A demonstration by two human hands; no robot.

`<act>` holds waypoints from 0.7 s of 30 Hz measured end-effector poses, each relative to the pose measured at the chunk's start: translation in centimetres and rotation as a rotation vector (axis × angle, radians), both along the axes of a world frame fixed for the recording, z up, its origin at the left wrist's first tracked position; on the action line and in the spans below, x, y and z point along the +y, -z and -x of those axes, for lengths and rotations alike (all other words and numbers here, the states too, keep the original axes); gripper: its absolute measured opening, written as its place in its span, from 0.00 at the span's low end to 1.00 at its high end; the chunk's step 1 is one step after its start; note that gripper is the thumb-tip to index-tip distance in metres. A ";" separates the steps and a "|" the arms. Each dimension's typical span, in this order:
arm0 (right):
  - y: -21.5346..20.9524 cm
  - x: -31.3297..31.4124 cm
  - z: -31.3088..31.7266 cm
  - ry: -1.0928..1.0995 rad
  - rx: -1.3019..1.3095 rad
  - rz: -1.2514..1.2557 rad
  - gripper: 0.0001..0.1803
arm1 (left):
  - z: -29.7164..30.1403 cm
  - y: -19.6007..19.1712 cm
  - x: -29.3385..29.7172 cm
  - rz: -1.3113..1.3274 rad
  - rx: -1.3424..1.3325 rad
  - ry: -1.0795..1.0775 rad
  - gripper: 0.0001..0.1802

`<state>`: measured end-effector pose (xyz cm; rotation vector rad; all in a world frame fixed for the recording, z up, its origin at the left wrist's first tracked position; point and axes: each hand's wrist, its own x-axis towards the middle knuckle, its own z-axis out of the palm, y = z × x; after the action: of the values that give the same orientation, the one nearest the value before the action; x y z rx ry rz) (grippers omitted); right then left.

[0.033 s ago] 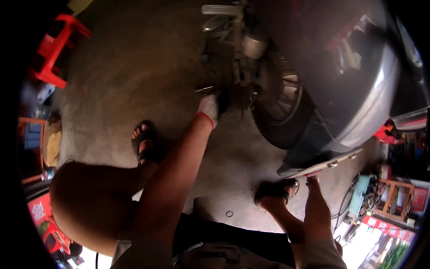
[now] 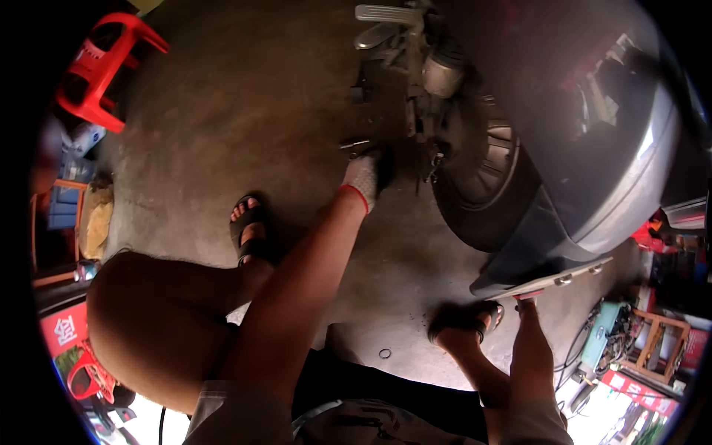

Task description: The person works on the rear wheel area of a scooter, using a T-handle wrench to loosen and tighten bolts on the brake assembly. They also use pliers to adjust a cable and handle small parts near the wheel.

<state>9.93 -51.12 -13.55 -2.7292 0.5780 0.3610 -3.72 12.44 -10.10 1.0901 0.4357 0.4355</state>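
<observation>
My left hand point(image 2: 361, 175), in a pale knitted glove with a red cuff, is held out over the floor left of a scooter's wheel point(image 2: 482, 167). It looks closed round a small metal tool point(image 2: 355, 143), whose shiny bar shows just past the fingers; the tool's exact kind is unclear. My right hand point(image 2: 526, 300), also with a red cuff, is at the lower edge of the scooter's pale plate point(image 2: 552, 279), under the dark rear mudguard point(image 2: 530, 248). Plate and mudguard hide its fingers. The scooter's grey body point(image 2: 593, 148) fills the upper right.
Footrests point(image 2: 386, 13) and a silver cylindrical part point(image 2: 443, 76) stick out beside the wheel. A red plastic stool point(image 2: 104, 74) is at the far left. A small black ring point(image 2: 385, 354) lies on the floor. A teal machine point(image 2: 602, 335) and a wooden frame point(image 2: 656, 341) stand at the right.
The whole scene has shifted slightly rightward in the picture. Both hands keep about the same places relative to the scooter.
</observation>
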 end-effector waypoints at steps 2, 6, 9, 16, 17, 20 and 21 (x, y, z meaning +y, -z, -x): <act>-1.5 0.1 0.8 0.107 0.033 0.127 0.28 | -0.3 -2.4 -2.5 0.269 0.117 -0.005 0.11; -3.9 3.1 2.2 0.237 0.056 0.241 0.27 | -1.2 -7.7 -4.0 0.669 0.177 -0.008 0.06; -3.3 6.0 4.8 0.349 0.109 0.200 0.25 | 0.2 -5.9 -2.8 0.669 0.142 -0.063 0.09; 2.8 -10.1 3.1 0.758 0.014 -0.947 0.16 | -3.3 -8.9 -4.7 0.677 0.183 -0.028 0.10; 2.9 -8.9 3.4 0.822 -0.011 -0.837 0.16 | -2.3 -8.4 -4.0 0.667 0.195 -0.042 0.10; -0.6 -6.1 1.9 0.996 -0.153 -0.477 0.17 | -1.6 -6.8 -3.0 0.608 0.233 -0.108 0.07; -2.6 -5.7 1.7 0.722 -0.151 -0.282 0.16 | -2.1 -6.2 -2.9 0.619 0.205 -0.124 0.07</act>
<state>8.28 -56.77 -10.95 -2.0779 1.2858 0.0431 -1.62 9.50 -3.93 0.5078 0.7633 0.2677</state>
